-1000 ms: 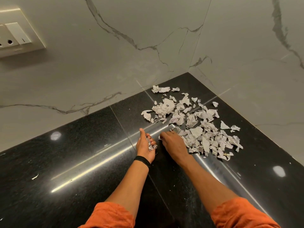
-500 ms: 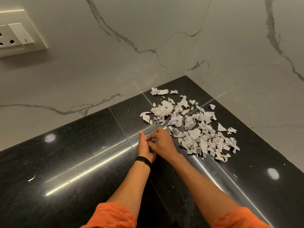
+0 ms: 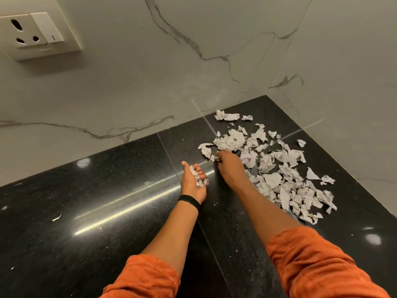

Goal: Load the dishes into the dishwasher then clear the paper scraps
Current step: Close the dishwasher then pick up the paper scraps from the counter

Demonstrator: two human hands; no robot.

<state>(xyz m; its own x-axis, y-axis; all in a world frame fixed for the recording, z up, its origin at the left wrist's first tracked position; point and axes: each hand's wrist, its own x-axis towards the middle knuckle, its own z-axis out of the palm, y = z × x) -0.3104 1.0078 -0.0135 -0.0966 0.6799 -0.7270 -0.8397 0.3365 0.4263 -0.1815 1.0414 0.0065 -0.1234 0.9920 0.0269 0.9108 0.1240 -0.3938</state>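
Paper scraps (image 3: 272, 179) piled right of centre on black countertop (image 3: 107, 201). Left hand (image 3: 192, 183), centre, palm up, fingers curled round a few. Right hand (image 3: 231, 168) at pile's left edge; can't tell its grip.

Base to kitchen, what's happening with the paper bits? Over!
Left hand cupped, gripping a handful of scraps. Right hand at scrap pile's near edge, grip hidden. Nothing blocking on the countertop.
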